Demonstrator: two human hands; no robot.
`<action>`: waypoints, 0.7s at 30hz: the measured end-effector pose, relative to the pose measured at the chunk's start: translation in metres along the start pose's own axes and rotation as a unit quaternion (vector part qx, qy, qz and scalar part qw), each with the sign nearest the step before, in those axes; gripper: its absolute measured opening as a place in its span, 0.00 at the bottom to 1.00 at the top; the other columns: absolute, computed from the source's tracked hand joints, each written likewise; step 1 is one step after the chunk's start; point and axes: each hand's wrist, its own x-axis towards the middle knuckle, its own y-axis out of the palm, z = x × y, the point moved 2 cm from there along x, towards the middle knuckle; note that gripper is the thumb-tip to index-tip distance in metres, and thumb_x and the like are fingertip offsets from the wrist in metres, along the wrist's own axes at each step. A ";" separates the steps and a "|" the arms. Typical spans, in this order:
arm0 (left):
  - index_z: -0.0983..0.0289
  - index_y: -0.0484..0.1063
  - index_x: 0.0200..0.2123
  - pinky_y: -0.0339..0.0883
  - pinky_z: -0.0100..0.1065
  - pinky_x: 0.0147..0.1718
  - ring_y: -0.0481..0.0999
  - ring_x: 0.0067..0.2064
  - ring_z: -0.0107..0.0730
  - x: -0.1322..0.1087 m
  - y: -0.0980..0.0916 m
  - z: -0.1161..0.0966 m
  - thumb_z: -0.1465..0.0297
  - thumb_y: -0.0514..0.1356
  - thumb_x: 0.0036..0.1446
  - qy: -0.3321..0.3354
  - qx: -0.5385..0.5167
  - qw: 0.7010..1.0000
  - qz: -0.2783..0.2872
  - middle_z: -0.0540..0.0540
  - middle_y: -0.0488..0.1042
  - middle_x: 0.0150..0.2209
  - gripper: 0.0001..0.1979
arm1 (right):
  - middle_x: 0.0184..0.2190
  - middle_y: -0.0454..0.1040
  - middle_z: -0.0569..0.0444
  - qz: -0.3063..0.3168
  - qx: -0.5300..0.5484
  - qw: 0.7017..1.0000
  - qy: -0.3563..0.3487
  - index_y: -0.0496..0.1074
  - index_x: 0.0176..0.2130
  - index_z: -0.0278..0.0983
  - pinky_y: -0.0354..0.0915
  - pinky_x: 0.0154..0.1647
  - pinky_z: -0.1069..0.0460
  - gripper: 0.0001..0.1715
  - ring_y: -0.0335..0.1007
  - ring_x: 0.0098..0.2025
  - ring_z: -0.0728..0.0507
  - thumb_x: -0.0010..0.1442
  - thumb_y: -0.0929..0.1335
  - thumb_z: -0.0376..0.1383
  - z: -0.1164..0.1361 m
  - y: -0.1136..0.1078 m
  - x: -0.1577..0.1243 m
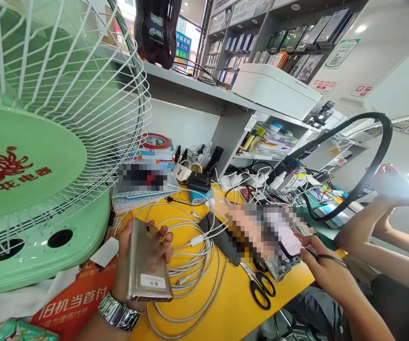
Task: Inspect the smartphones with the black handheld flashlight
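My left hand (123, 255), with a metal watch (120, 311) on its wrist, is wrapped round a gold phone (149, 265), whose back with a white sticker faces up. My right hand (323, 265) is at the right edge of the yellow table (222, 310), its fingers pinching something thin and dark, like a cable or tool, beside a phone with a lit screen (289, 240). A dark phone (220, 237) lies between the hands. Black-handled scissors (261, 286) lie near the front edge. Part of the tabletop is pixelated.
Coiled white cables (200, 277) spread over the middle. A green fan (30, 156) fills the left. Behind stand a black device (198, 181), a shelf (268, 154) and a white printer-like box (275, 87). Another person's arms (368, 222) are at the right, near a black looped arm (385, 142).
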 end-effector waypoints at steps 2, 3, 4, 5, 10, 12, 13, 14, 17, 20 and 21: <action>0.63 0.71 0.35 0.74 0.33 0.21 0.76 0.30 0.38 0.000 0.002 0.000 0.55 0.54 0.62 0.001 0.005 1.000 -0.007 0.59 0.73 0.34 0.17 | 0.47 0.67 0.46 -0.004 0.003 1.000 0.000 0.67 0.53 0.32 0.69 0.46 0.50 0.23 0.67 0.43 0.45 0.74 0.62 0.48 -0.004 0.001 -0.003; 0.63 0.71 0.34 0.74 0.33 0.20 0.76 0.30 0.38 -0.001 0.002 0.000 0.55 0.53 0.62 0.000 0.007 1.000 -0.009 0.59 0.72 0.33 0.17 | 0.46 0.67 0.47 -0.005 0.005 1.000 0.000 0.67 0.53 0.32 0.69 0.45 0.50 0.23 0.67 0.42 0.46 0.74 0.62 0.49 -0.005 0.001 -0.003; 0.63 0.71 0.34 0.74 0.33 0.20 0.76 0.30 0.39 -0.001 0.003 0.000 0.55 0.52 0.62 -0.002 0.008 1.000 -0.011 0.59 0.72 0.33 0.18 | 0.47 0.67 0.46 -0.006 0.007 1.000 -0.001 0.67 0.53 0.32 0.69 0.45 0.50 0.23 0.67 0.42 0.46 0.74 0.62 0.49 -0.006 0.001 -0.004; 0.63 0.71 0.34 0.74 0.34 0.20 0.76 0.30 0.39 -0.001 0.003 0.000 0.55 0.52 0.62 -0.005 0.009 1.000 -0.012 0.59 0.72 0.33 0.18 | 0.47 0.67 0.46 -0.007 0.010 1.000 -0.003 0.67 0.53 0.32 0.69 0.46 0.49 0.23 0.67 0.43 0.45 0.74 0.62 0.49 -0.006 0.002 -0.004; 0.63 0.72 0.34 0.74 0.34 0.21 0.76 0.30 0.39 0.002 0.000 -0.001 0.55 0.54 0.61 -0.007 0.005 1.000 -0.003 0.58 0.72 0.33 0.17 | 0.49 0.66 0.45 0.006 0.024 1.000 -0.018 0.66 0.55 0.32 0.69 0.49 0.47 0.22 0.67 0.46 0.44 0.74 0.63 0.47 0.002 0.001 0.000; 0.63 0.72 0.33 0.74 0.35 0.21 0.76 0.30 0.39 0.007 -0.005 -0.003 0.54 0.54 0.60 -0.019 0.001 1.000 0.006 0.58 0.72 0.33 0.18 | 0.50 0.66 0.45 0.016 0.028 0.999 -0.022 0.67 0.54 0.32 0.69 0.51 0.47 0.20 0.67 0.47 0.44 0.73 0.64 0.45 0.008 0.003 0.003; 0.63 0.72 0.33 0.74 0.36 0.21 0.76 0.31 0.40 0.010 -0.007 -0.005 0.54 0.54 0.59 -0.027 -0.002 1.000 0.011 0.59 0.72 0.34 0.18 | 0.50 0.66 0.45 0.020 0.029 0.999 -0.024 0.67 0.53 0.32 0.69 0.52 0.47 0.19 0.67 0.48 0.44 0.73 0.64 0.44 0.011 0.004 0.005; 0.63 0.72 0.33 0.75 0.37 0.21 0.76 0.32 0.42 0.012 -0.009 -0.006 0.54 0.55 0.58 -0.038 -0.004 0.999 0.018 0.59 0.72 0.34 0.18 | 0.51 0.66 0.45 0.024 0.031 0.999 -0.026 0.68 0.52 0.32 0.69 0.53 0.47 0.17 0.66 0.49 0.44 0.73 0.65 0.43 0.014 0.006 0.006; 0.62 0.73 0.33 0.76 0.40 0.22 0.77 0.33 0.44 0.015 -0.012 -0.008 0.54 0.57 0.56 -0.056 -0.007 0.998 0.037 0.60 0.73 0.34 0.16 | 0.51 0.66 0.45 0.038 0.035 0.998 -0.032 0.69 0.50 0.31 0.68 0.55 0.45 0.15 0.66 0.51 0.43 0.73 0.66 0.41 0.019 0.011 0.008; 0.62 0.73 0.34 0.76 0.37 0.22 0.77 0.30 0.40 0.008 -0.008 -0.005 0.56 0.58 0.58 -0.030 -0.007 0.999 0.025 0.59 0.73 0.33 0.15 | 0.52 0.66 0.45 0.033 0.042 0.998 -0.029 0.69 0.50 0.31 0.67 0.56 0.45 0.16 0.66 0.52 0.43 0.73 0.65 0.42 0.016 0.011 0.008; 0.62 0.73 0.34 0.75 0.36 0.22 0.77 0.30 0.39 0.004 -0.005 -0.004 0.57 0.57 0.59 -0.019 -0.008 1.000 0.017 0.59 0.73 0.33 0.14 | 0.52 0.66 0.45 0.027 0.044 0.998 -0.024 0.68 0.52 0.31 0.68 0.55 0.45 0.17 0.66 0.51 0.43 0.73 0.65 0.42 0.013 0.010 0.008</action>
